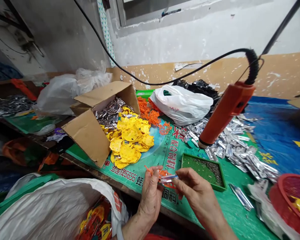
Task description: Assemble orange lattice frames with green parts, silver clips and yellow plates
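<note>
Low in the middle of the head view, my left hand (150, 196) is closed on an orange plastic piece (164, 173). My right hand (196, 188) pinches a shiny silver strip (168, 177) that lies against the orange piece. Both hands are just above the table's front edge. Beyond them is a heap of yellow plastic pieces (130, 138). A green tray (202, 170) of small metal parts sits behind my right hand. Above the tray hangs an orange electric screwdriver (223, 115), touched by neither hand.
A cardboard box (88, 133) spills silver parts. Behind lie orange pieces (150, 111) and a white plastic bag (183, 103). Silver strips (236, 146) spread at the right, near a red basket (287, 196). A large white sack (65, 200) stands at the lower left.
</note>
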A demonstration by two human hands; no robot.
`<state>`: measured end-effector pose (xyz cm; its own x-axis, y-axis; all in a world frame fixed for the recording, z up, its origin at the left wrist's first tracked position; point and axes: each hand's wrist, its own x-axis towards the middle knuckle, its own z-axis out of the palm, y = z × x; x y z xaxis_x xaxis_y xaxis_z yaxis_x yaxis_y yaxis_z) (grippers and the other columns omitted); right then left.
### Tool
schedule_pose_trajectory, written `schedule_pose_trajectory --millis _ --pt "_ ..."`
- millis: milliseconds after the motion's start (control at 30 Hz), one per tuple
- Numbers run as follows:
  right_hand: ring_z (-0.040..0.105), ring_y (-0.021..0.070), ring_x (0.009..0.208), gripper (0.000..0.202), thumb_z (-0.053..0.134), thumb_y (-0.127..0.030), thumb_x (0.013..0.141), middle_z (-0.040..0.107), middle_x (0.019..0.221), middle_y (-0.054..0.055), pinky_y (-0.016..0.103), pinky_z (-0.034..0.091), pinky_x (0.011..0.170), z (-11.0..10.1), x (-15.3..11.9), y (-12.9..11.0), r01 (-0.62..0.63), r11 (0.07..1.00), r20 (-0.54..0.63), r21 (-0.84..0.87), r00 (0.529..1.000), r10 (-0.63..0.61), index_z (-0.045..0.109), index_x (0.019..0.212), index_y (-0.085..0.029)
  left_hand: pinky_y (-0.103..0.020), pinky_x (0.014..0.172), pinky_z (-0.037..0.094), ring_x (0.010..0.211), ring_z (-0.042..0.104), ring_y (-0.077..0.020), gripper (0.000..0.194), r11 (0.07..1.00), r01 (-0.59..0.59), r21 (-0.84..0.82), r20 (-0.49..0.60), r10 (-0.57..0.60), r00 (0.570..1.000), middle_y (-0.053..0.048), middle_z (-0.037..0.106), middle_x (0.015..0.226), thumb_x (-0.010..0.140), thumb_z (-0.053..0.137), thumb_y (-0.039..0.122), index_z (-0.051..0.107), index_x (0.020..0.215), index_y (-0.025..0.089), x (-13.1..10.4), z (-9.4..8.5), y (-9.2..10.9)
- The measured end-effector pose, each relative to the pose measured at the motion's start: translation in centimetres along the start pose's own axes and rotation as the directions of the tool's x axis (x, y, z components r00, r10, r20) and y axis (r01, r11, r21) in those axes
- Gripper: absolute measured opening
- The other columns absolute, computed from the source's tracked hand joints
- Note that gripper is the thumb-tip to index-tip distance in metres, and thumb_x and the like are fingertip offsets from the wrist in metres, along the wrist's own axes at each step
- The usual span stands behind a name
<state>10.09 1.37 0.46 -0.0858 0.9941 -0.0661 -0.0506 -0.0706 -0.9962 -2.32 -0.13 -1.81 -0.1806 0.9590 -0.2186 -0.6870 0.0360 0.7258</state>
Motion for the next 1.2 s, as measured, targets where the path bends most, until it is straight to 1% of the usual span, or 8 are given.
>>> schedule_pose_trajectory --millis 200,500,733,967,1033,1100,1133,1200 --pt "0.052 0.0145 0.047 0.014 0.065 -0.037 0.074 0.062 0.064 0.003 0.026 0.04 0.041 -0.3 -0.2 0.2 0.185 0.924 0.028 -0.334 0.982 -0.187 0.068 0.077 -0.023 -0.033 0.077 0.049 0.079 0.063 -0.0193 0.043 0.993 0.055 -0.103 -0.102 -0.065 0.993 -0.005 0.068 0.084 0.073 0.07 0.055 0.066 0.086 0.015 0.6 0.3 -0.1" --pt "0.046 0.0114 0.035 0.036 0.068 -0.056 0.066 0.056 0.045 -0.003 0.022 0.034 0.035 -0.1 -0.2 0.5 -0.193 0.976 0.073 -0.104 0.977 0.201 0.055 0.067 -0.022 -0.031 0.074 0.047 0.08 0.061 -0.0186 0.039 0.995 0.072 -0.076 -0.119 -0.08 0.99 -0.005 0.067 0.085 0.076 0.068 0.05 0.067 0.089 0.014 0.9 0.3 -0.7" --pt "0.045 0.0104 0.034 0.037 0.072 -0.053 0.059 0.052 0.042 -0.005 0.02 0.035 0.031 -0.1 0.3 0.0 -0.256 0.966 0.091 -0.046 0.962 0.259 0.058 0.067 -0.02 -0.034 0.084 0.046 0.086 0.062 -0.0211 0.037 0.997 0.07 -0.023 -0.021 -0.071 0.997 -0.005 0.066 0.088 0.08 0.064 0.048 0.067 0.095 0.015 0.8 0.5 -0.6" --pt "0.051 0.0133 0.042 0.023 0.064 -0.046 0.074 0.059 0.055 0.0 0.024 0.04 0.037 -1.2 -0.2 1.1 -0.003 0.983 0.006 -0.184 1.0 0.005 0.066 0.077 -0.024 -0.034 0.083 0.046 0.097 0.058 -0.0235 0.035 0.989 0.005 0.151 0.009 -0.006 1.0 -0.008 0.064 0.108 0.086 0.056 0.046 0.063 0.105 0.018 0.8 -0.2 0.3" --pt "0.051 0.0137 0.043 0.015 0.063 -0.039 0.077 0.06 0.057 0.0 0.024 0.041 0.04 -1.6 -0.5 1.2 0.155 0.946 -0.003 -0.284 0.987 -0.162 0.067 0.077 -0.025 -0.033 0.084 0.046 0.099 0.057 -0.0233 0.034 0.916 -0.144 0.373 -0.049 0.175 0.983 -0.008 0.061 0.117 0.084 0.059 0.044 0.063 0.109 0.021 0.5 -0.6 1.4" --pt "0.051 0.0138 0.045 0.009 0.062 -0.033 0.079 0.062 0.059 0.001 0.024 0.042 0.043 -2.1 -0.7 1.0 0.284 0.883 0.012 -0.374 0.953 -0.302 0.067 0.077 -0.026 -0.029 0.082 0.046 0.091 0.058 -0.0201 0.033 0.727 -0.286 0.625 -0.031 0.388 0.921 -0.007 0.061 0.116 0.079 0.068 0.035 0.065 0.109 0.023 -0.1 -1.1 2.9" --pt "0.053 0.0138 0.047 0.008 0.061 -0.03 0.081 0.063 0.062 0.001 0.024 0.043 0.044 -2.2 -0.8 1.0 0.336 0.849 0.031 -0.408 0.935 -0.355 0.067 0.077 -0.026 -0.028 0.078 0.047 0.082 0.058 -0.0177 0.033 0.624 -0.36 0.693 0.055 0.452 0.89 -0.007 0.063 0.111 0.076 0.072 0.031 0.067 0.107 0.023 -0.5 -1.2 3.6" --pt "0.056 0.0136 0.053 0.01 0.057 -0.026 0.084 0.065 0.068 0.002 0.023 0.046 0.047 -2.4 -1.0 0.9 0.42 0.789 0.083 -0.449 0.899 -0.431 0.066 0.08 -0.024 -0.027 0.071 0.051 0.068 0.059 -0.0139 0.034 0.475 -0.452 0.755 0.317 0.339 0.886 -0.008 0.064 0.115 0.078 0.068 0.023 0.067 0.112 0.023 -1.2 -1.4 4.7"
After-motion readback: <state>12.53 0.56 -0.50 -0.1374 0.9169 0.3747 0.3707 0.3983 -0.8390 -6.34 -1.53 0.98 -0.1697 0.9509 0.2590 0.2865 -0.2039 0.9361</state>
